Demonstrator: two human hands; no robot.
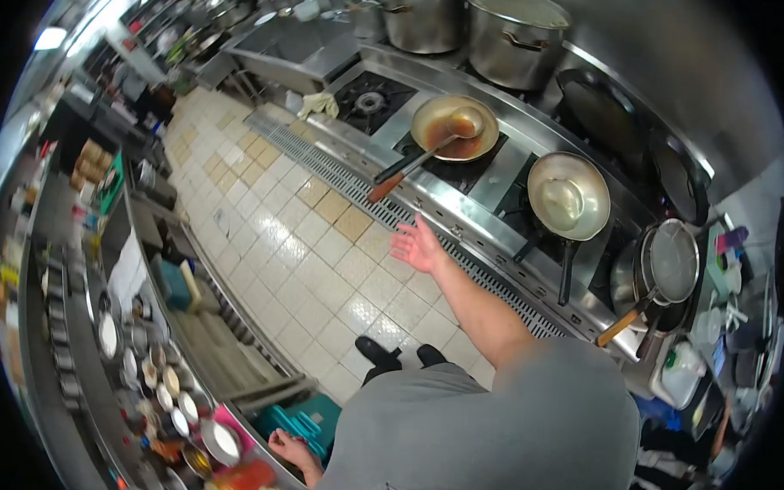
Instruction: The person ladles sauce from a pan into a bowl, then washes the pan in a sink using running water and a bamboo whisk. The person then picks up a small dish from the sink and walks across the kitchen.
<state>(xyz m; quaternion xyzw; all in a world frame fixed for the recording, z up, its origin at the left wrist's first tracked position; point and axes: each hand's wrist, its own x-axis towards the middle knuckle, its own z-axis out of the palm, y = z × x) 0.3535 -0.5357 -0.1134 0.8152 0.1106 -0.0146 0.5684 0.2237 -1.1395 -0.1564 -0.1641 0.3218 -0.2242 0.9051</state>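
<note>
My right hand (418, 246) is stretched out over the tiled floor with its fingers spread, holding nothing. It is short of the stove front, below the wooden-tipped handles of a wok (428, 115) and of the ladle (465, 124) resting in it. Reddish-brown liquid (443, 141) lies in that wok. To its right, a second pan (583, 213) holds a clear, yellowish liquid on another burner. My left hand (292, 450) is low beside the left counter, near a teal plastic item (292, 425). Its fingers are curled; anything in them is hidden.
Tall pots (516, 42) stand behind the burners. A strainer (673, 259) rests over a pot at right, its wooden handle jutting forward. Bowls and containers (221, 442) crowd the left counter. A drain grate (359, 185) runs along the stove; the tiled floor (322, 268) looks shiny.
</note>
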